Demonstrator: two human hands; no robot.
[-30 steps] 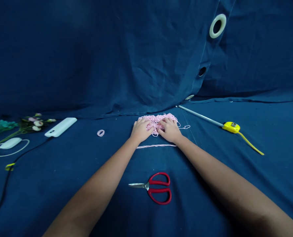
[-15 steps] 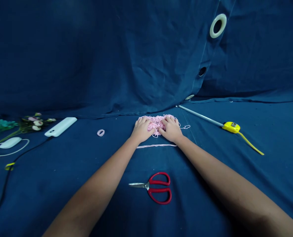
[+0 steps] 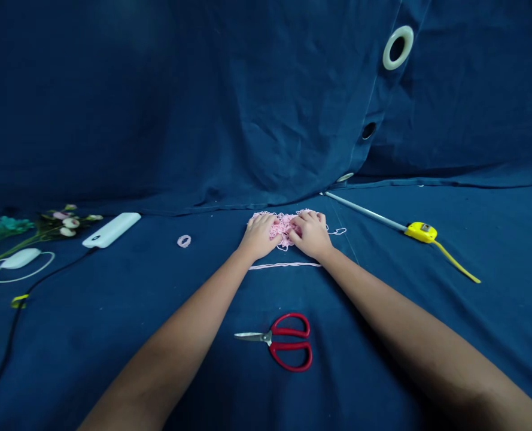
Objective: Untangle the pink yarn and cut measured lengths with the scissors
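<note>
The left hand point(image 3: 257, 237) and right hand point(image 3: 309, 234) lie palm-down side by side on a loose heap of tangled pink yarn point(image 3: 283, 230), fingers slightly curled into it and fingertips nearly meeting. They look more like they're pressing or gathering the heap than gripping it, though whether any strand is pinched between the fingers can't be told. The heap sits at the middle of a dark blue cloth point(image 3: 158, 383), with a straight pink strand point(image 3: 283, 266) just nearer than the hands. Further left lies a small pink yarn loop point(image 3: 184, 241). Red-handled scissors point(image 3: 288, 342) rest nearer the person, blades pointing left, probably placed within easy reach. To the far right, a long metal rod point(image 3: 364, 211) runs into a yellow tape measure point(image 3: 420, 231), its tape trailing to the near right; its small label is unreadable. On the far left are a white power bank point(image 3: 111, 230), artificial flowers point(image 3: 63, 222), a white corded device point(image 3: 21, 258) and a black cable point(image 3: 5, 353)
</note>
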